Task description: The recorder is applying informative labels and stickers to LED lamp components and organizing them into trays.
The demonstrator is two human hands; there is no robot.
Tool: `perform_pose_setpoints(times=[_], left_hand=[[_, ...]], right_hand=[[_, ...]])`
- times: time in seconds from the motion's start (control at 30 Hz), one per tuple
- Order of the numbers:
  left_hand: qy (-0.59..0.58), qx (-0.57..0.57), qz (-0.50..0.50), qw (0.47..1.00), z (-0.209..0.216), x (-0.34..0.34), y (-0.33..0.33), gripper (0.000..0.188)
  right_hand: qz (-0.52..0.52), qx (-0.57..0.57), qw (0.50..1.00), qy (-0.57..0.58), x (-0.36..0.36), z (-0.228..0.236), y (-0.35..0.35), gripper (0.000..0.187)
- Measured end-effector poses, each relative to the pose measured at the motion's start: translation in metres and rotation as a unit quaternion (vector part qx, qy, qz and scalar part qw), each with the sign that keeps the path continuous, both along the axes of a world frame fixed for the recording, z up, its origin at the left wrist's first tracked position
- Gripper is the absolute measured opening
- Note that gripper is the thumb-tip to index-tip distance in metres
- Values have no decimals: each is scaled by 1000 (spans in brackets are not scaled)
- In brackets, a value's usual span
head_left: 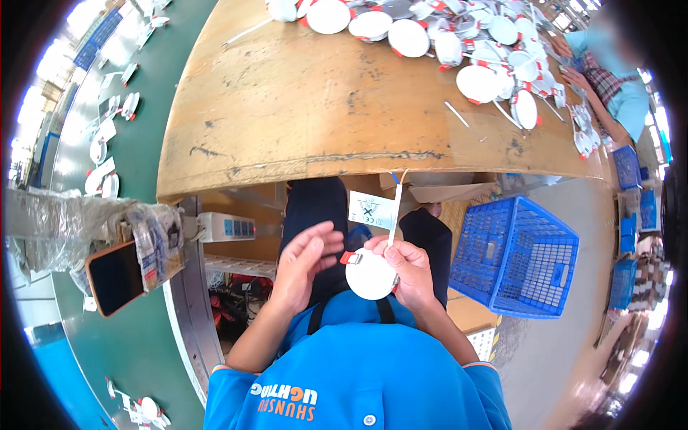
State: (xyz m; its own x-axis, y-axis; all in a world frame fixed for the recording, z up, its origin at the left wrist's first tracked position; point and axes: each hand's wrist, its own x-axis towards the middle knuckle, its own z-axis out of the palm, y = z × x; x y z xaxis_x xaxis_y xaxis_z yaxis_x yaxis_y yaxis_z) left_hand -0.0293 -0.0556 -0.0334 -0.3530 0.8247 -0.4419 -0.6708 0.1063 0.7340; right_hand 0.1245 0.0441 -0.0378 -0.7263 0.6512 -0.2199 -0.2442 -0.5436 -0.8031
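Observation:
My right hand (412,271) grips a round white downlight (370,278) by its edge, thumb pressed at the base of its white cable (395,215). The cable rises toward the table edge and ends in a blue and a brown wire. A white printed label (370,209) hangs beside the cable. On the lamp's upper left side sits a red-sleeved spring clip (350,258). Just left of the lamp, my left hand (309,261) is held apart from it, fingers spread and nothing in them.
A worn wooden table (287,100) carries a heap of similar downlights (480,84). Left runs a green conveyor (147,93) with more lamps. A phone (116,278) is mounted on a wrapped bar. A blue crate (512,258) stands right; a co-worker (609,86) is at far right.

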Motion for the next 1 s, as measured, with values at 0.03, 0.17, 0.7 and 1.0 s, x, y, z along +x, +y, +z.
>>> perform_pose_setpoints(times=[0.03, 0.17, 0.7, 1.0], left_hand=[[-5, -5, -38, 999, 2, 6, -1, 42], [-23, 1, -92, 995, 4, 31, 6, 40], [246, 30, -167, 954, 29, 40, 45, 25], [150, -15, -223, 963, 42, 42, 74, 25]], right_hand=[[-7, 5, 1000, 0, 1, 0, 0, 24], [-44, 12, 999, 4, 0, 0, 2, 24], [-178, 118, 977, -11, 39, 30, 45, 16], [-312, 71, 947, 30, 58, 40, 97, 18]])
